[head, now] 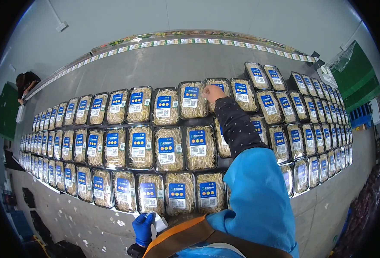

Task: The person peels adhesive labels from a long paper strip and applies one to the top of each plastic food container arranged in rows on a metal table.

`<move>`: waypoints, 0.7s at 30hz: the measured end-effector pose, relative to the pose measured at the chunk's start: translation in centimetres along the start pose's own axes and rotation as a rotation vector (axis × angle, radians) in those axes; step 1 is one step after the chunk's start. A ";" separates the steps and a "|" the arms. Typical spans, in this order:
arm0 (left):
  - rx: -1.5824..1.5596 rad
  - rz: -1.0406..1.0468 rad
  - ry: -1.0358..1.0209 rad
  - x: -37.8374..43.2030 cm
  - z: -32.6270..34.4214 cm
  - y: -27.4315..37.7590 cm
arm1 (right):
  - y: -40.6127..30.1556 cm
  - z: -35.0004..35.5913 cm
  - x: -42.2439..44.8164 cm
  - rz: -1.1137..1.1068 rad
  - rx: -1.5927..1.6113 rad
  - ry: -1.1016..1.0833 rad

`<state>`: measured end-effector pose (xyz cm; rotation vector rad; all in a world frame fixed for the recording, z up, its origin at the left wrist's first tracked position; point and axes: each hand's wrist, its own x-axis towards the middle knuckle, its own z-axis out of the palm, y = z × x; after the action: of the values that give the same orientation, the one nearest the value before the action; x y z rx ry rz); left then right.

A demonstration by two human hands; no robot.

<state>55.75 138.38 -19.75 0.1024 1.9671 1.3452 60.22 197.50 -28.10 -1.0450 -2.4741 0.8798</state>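
Rows of black trays of bean sprouts under clear film, each with a blue and white label, cover the long table before me. My right hand [213,93], bare, reaches to the back row and touches the top of a sprout tray [224,84] there; whether its fingers pinch a sticker is too small to tell. My left hand [144,228], in a blue glove, is low at the near edge, holding a white strip of backing paper [159,222]. Several trays on the left, such as a tray in the middle row [113,147], also bear a small green and white sticker.
A strip of printed labels [187,41] runs along the far side of the table. Some trays [257,75] at back right stand higher, on others. Another person [28,84] bends at the far left end. Green panels [354,79] stand at the right; paper scraps [120,223] litter the floor.
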 end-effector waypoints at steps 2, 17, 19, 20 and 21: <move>0.024 0.011 -0.005 -0.2 -0.3 -0.2 | -2.7 1.2 -1.2 0.144 -0.177 0.166; -0.038 0.077 -0.037 0.4 0.4 1.5 | 1.5 0.5 -0.8 0.211 0.128 0.179; -0.036 0.079 -0.009 -0.2 -0.2 1.0 | -3.8 0.4 -1.4 0.462 0.720 0.210; -0.064 0.074 -0.016 0.0 -0.1 0.8 | -3.7 0.1 -1.8 0.503 0.785 0.202; -0.087 0.070 -0.020 0.2 -0.1 0.8 | -3.6 0.3 -1.7 0.508 0.785 0.206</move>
<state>55.26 138.78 -19.17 0.1436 1.9009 1.4678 59.36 194.17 -26.07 -1.3525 -1.4598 1.6064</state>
